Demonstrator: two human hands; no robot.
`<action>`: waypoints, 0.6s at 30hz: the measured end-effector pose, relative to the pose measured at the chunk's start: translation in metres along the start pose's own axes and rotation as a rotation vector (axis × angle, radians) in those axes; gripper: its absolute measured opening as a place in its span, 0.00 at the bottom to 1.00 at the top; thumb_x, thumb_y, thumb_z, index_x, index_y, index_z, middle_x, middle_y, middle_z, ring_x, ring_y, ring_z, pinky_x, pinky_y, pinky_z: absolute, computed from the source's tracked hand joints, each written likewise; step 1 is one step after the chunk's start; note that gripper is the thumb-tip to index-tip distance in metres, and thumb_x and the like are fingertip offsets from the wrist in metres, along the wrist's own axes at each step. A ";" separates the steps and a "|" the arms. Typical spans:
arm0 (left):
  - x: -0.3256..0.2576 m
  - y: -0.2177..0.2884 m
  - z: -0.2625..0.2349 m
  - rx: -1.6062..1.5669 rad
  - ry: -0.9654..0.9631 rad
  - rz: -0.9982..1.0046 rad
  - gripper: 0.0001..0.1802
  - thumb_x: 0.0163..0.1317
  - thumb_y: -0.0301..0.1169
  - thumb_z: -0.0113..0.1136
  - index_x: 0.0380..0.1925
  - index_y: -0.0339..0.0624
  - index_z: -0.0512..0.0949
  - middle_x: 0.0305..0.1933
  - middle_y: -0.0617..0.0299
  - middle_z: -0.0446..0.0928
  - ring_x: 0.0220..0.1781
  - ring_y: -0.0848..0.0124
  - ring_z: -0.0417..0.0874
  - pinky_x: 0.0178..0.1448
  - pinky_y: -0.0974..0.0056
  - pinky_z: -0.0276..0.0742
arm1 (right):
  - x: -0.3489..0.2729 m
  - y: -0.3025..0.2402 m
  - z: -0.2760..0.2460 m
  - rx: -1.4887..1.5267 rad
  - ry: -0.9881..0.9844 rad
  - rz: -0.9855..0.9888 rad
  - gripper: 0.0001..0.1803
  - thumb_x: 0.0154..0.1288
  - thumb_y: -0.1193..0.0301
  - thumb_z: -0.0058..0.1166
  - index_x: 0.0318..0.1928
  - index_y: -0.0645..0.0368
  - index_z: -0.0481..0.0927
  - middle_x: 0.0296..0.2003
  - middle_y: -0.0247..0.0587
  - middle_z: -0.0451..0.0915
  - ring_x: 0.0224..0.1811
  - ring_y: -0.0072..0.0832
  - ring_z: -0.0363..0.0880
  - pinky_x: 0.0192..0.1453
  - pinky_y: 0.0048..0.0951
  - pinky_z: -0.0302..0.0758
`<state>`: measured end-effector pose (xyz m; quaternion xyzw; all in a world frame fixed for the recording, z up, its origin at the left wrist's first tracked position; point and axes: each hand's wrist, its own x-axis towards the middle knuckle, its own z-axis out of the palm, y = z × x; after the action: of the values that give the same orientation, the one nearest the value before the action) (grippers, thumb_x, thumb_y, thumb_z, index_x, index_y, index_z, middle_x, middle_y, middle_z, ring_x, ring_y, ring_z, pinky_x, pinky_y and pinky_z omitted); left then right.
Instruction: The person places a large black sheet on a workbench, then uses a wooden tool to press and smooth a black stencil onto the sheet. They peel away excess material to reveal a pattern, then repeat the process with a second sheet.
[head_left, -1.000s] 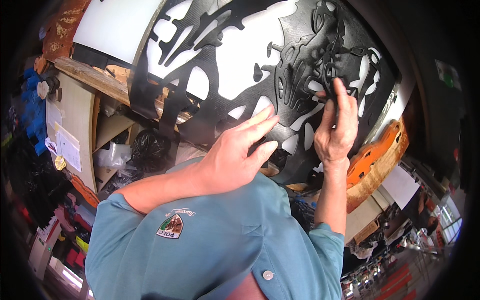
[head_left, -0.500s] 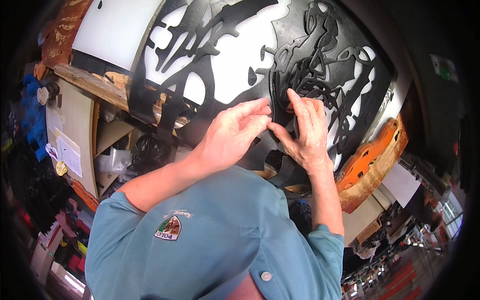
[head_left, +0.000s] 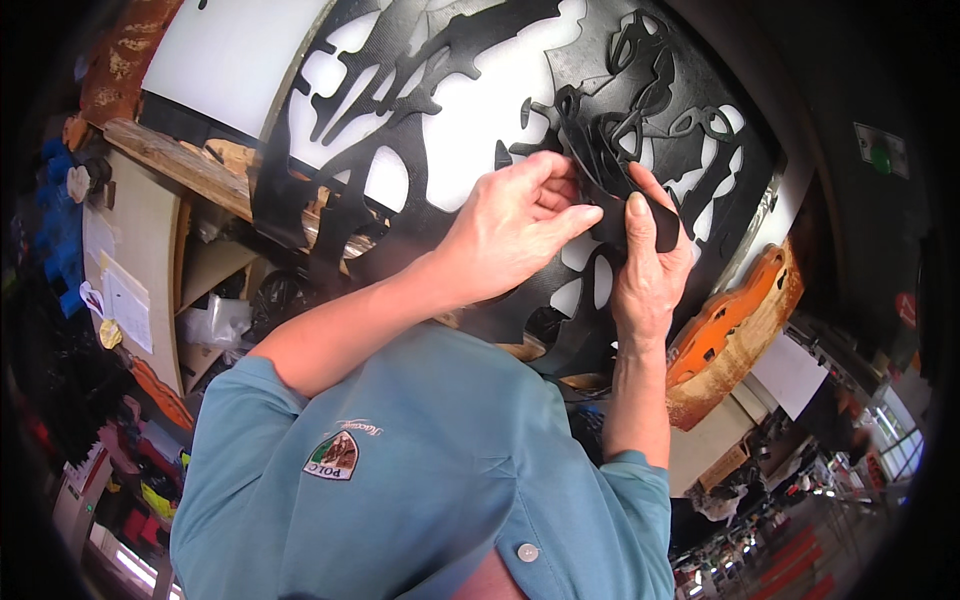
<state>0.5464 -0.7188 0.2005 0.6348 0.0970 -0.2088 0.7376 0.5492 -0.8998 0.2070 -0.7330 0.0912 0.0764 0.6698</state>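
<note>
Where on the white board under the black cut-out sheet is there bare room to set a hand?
Free: the plain white board at upper left, bordered by the black cut-out sheet and the wooden ledge. Crowded: the middle, where the left hand and right hand pinch a black strip among tangled cut-outs.

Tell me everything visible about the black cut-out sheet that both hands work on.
The black cut-out sheet is thin, matte and rubbery-looking, pierced with irregular openings through which a white board shows. It lies spread over that board on a worn wooden bench. The left hand and right hand pinch a loose black strip near its middle.
</note>
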 end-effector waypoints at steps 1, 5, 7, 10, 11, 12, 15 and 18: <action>0.005 -0.001 0.003 -0.056 -0.006 0.045 0.20 0.74 0.27 0.70 0.60 0.28 0.79 0.53 0.55 0.85 0.50 0.73 0.88 0.54 0.67 0.85 | -0.002 -0.002 0.000 -0.144 -0.010 -0.038 0.23 0.85 0.69 0.56 0.71 0.70 0.76 0.49 0.40 0.89 0.51 0.20 0.83 0.60 0.20 0.77; 0.008 -0.003 0.005 -0.074 0.032 0.145 0.14 0.72 0.25 0.70 0.53 0.27 0.82 0.43 0.61 0.84 0.48 0.74 0.88 0.51 0.68 0.84 | -0.010 -0.001 0.001 0.046 -0.050 -0.100 0.28 0.83 0.74 0.55 0.77 0.69 0.70 0.58 0.45 0.86 0.57 0.23 0.83 0.67 0.25 0.77; 0.007 -0.004 0.000 -0.019 0.023 0.220 0.10 0.72 0.24 0.69 0.48 0.27 0.84 0.39 0.62 0.83 0.47 0.74 0.88 0.49 0.68 0.84 | -0.011 0.002 -0.001 -0.012 -0.117 -0.101 0.31 0.79 0.77 0.59 0.77 0.70 0.69 0.59 0.44 0.85 0.57 0.23 0.83 0.66 0.25 0.78; 0.010 -0.009 -0.007 0.247 -0.006 0.376 0.08 0.73 0.24 0.69 0.45 0.27 0.86 0.38 0.62 0.82 0.44 0.74 0.88 0.45 0.69 0.84 | -0.006 0.008 -0.004 0.018 -0.047 -0.020 0.30 0.77 0.74 0.65 0.74 0.72 0.73 0.55 0.43 0.87 0.55 0.21 0.84 0.60 0.21 0.79; 0.012 -0.011 -0.009 0.278 -0.012 0.428 0.09 0.74 0.24 0.67 0.47 0.27 0.87 0.39 0.61 0.83 0.40 0.73 0.89 0.45 0.70 0.85 | -0.005 0.011 -0.002 0.195 -0.066 -0.002 0.28 0.76 0.71 0.67 0.70 0.73 0.76 0.52 0.43 0.89 0.54 0.21 0.84 0.61 0.22 0.79; 0.013 -0.014 -0.010 0.194 -0.019 0.389 0.09 0.75 0.25 0.67 0.47 0.27 0.87 0.39 0.60 0.83 0.40 0.73 0.89 0.45 0.69 0.86 | -0.003 0.013 -0.003 0.231 -0.059 0.014 0.28 0.77 0.71 0.67 0.70 0.74 0.76 0.52 0.43 0.89 0.54 0.21 0.84 0.62 0.24 0.79; 0.015 -0.021 -0.013 -0.068 -0.005 0.311 0.10 0.78 0.25 0.63 0.50 0.29 0.87 0.42 0.56 0.87 0.39 0.70 0.91 0.46 0.67 0.89 | 0.000 0.016 -0.002 0.370 -0.042 0.069 0.28 0.77 0.71 0.65 0.70 0.75 0.75 0.53 0.46 0.89 0.53 0.26 0.86 0.67 0.31 0.78; 0.013 -0.021 -0.022 -0.218 -0.038 0.112 0.12 0.80 0.28 0.61 0.53 0.29 0.86 0.41 0.53 0.88 0.39 0.69 0.91 0.45 0.66 0.90 | 0.000 0.014 -0.002 0.450 -0.083 0.093 0.28 0.79 0.74 0.61 0.73 0.72 0.72 0.53 0.46 0.89 0.52 0.26 0.88 0.61 0.25 0.81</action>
<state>0.5515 -0.7020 0.1728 0.5514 0.0698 -0.1676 0.8142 0.5463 -0.9026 0.1939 -0.5564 0.1124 0.1150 0.8152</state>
